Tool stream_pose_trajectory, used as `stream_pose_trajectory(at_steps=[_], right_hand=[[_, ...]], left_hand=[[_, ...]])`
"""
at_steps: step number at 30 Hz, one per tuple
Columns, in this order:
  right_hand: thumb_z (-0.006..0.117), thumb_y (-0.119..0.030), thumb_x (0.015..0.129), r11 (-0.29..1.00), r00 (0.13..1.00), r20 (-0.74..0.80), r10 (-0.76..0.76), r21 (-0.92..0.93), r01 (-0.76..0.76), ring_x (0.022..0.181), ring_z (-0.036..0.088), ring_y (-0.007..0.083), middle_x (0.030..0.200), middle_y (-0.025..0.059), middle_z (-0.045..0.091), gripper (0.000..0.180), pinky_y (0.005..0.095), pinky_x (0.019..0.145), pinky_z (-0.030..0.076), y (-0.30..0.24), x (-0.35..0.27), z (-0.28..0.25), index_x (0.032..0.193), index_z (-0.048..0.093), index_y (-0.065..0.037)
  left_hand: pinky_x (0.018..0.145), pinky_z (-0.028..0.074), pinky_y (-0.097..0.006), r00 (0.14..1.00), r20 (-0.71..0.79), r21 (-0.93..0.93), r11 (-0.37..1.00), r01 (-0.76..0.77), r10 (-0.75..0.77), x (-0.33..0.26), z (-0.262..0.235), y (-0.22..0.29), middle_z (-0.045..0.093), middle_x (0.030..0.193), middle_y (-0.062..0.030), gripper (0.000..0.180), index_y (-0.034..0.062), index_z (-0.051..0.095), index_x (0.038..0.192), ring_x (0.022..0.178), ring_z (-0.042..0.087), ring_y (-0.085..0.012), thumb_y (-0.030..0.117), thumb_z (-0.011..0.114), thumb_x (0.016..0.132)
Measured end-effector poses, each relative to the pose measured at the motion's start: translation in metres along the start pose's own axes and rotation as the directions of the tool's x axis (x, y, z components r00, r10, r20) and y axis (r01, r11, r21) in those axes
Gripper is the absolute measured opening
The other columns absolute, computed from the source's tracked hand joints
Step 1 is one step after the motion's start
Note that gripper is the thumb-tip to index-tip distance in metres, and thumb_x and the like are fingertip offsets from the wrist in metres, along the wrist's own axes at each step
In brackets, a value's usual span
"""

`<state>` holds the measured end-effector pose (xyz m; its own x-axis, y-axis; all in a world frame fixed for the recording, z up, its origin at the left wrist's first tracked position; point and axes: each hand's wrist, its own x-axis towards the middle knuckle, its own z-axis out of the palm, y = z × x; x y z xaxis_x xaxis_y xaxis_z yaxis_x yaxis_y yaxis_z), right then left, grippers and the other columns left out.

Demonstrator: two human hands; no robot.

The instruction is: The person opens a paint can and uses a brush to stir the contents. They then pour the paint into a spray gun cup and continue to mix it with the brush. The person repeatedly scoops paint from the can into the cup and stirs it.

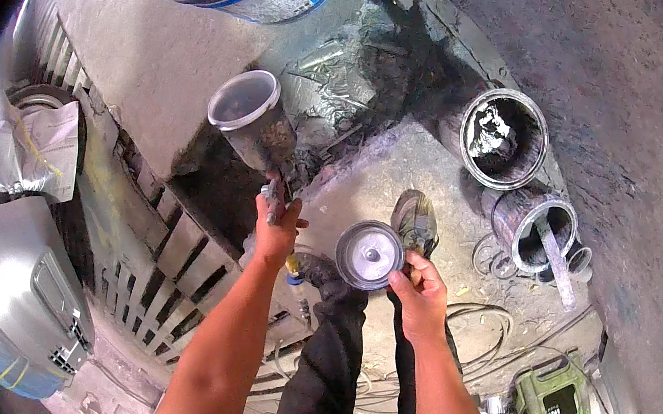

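Standing on a stained, paint-crusted concrete floor (406, 167), the left hand (275, 229) wraps its grip round a grey spray gun with open translucent cup (254, 123); the right hand (420, 293) pinches the round grey cup lid (369, 254). Far right sit open paint tins (503, 138).

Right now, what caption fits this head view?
Left hand grips a paint-stained spray gun; right hand holds its round grey lid.
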<state>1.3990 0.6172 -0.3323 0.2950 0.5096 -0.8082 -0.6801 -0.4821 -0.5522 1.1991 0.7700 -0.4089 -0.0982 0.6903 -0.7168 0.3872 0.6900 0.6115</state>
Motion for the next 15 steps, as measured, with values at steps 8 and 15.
stream_pose_trajectory(at_steps=[8,15], right_hand=[[0.065,0.006,0.082,0.997,0.997,-0.003,-0.081,0.018,0.081,0.082,0.053,0.0064,0.09,-0.0036,0.055,0.035,0.0212,0.073,0.045,-0.008,0.012,0.01,0.115,0.057,-0.002],[0.068,-0.001,0.084,0.98,0.979,0.082,-0.184,-0.055,0.189,0.084,0.056,0.0082,0.094,-0.0004,0.061,0.037,0.0232,0.076,0.046,-0.057,0.024,0.045,0.119,0.057,-0.002]], left_hand=[[0.066,0.046,-0.029,0.967,-0.138,0.166,0.967,-0.192,0.216,-0.045,-0.038,-0.015,0.061,0.08,-0.0071,0.018,0.0028,0.056,0.104,0.074,0.059,-0.0161,0.01,0.062,0.089],[0.082,0.047,-0.034,0.829,0.099,0.466,0.71,-0.527,0.55,-0.098,-0.081,-0.013,0.065,0.095,-0.0129,0.024,0.0019,0.06,0.106,0.092,0.061,-0.027,0.003,0.058,0.081]])
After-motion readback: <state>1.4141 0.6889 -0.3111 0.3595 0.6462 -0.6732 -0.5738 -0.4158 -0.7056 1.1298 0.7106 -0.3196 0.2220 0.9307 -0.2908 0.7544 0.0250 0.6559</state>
